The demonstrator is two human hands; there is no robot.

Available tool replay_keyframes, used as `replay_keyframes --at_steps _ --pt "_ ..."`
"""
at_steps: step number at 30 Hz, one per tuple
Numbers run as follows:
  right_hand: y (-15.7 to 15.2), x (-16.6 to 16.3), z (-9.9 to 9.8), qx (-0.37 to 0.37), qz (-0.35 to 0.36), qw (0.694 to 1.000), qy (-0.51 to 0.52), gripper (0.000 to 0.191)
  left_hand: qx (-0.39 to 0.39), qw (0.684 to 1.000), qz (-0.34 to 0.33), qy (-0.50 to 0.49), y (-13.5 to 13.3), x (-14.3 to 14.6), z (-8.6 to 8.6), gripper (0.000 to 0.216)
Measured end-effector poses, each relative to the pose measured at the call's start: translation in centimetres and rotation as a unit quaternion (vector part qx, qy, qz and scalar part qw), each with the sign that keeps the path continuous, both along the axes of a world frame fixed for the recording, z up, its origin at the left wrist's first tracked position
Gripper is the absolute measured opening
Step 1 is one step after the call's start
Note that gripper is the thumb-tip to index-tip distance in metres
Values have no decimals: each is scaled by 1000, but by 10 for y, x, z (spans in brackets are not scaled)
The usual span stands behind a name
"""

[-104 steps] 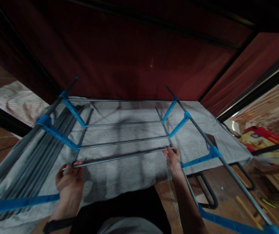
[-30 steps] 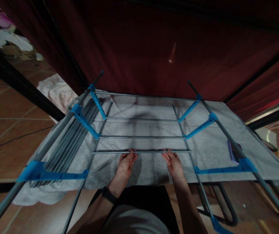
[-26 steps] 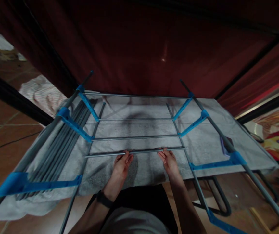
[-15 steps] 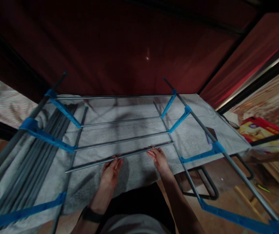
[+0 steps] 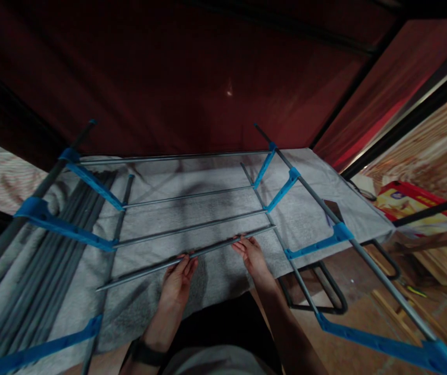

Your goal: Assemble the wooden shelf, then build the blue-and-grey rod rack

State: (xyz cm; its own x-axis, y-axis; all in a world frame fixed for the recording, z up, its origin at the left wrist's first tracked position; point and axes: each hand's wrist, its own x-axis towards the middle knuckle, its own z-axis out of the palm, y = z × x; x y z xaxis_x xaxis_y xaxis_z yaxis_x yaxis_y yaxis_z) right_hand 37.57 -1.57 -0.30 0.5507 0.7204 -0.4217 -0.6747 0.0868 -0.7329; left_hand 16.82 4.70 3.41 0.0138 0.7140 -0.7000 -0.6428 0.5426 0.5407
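A grey metal rod [image 5: 211, 248] lies across the two inner rails of a rack frame with blue plastic brackets [image 5: 281, 191]. My left hand [image 5: 178, 278] and my right hand [image 5: 251, 256] both reach to this rod near its middle, fingers curled over it from the near side. Two more rods [image 5: 192, 226] sit fixed in the frame farther away. The frame stands over a grey towel [image 5: 223, 208] on a table.
A bundle of loose grey rods [image 5: 51, 271] lies on the towel at the left. Long outer rails [image 5: 348, 239] with blue arms run down both sides. A dark red curtain hangs behind. A red box [image 5: 414, 200] and wooden slats lie on the floor at right.
My hands slid from the rod's two ends toward its middle. The view swung left, then back to the right; the rod stays on the rails.
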Motion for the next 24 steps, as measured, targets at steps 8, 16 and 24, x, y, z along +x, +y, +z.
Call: replay_keyframes --at_steps 8,16,24 --pt "-3 -3 -7 -2 5 1000 -17 20 -12 1000 -10 2 -4 1 -1 31" --pt "1 -4 -8 -27 -10 1000 -13 28 -15 1000 -10 6 -5 3 1 33" --pt "0 -4 -4 -23 2 1000 -8 27 -16 1000 -20 5 -6 4 1 31"
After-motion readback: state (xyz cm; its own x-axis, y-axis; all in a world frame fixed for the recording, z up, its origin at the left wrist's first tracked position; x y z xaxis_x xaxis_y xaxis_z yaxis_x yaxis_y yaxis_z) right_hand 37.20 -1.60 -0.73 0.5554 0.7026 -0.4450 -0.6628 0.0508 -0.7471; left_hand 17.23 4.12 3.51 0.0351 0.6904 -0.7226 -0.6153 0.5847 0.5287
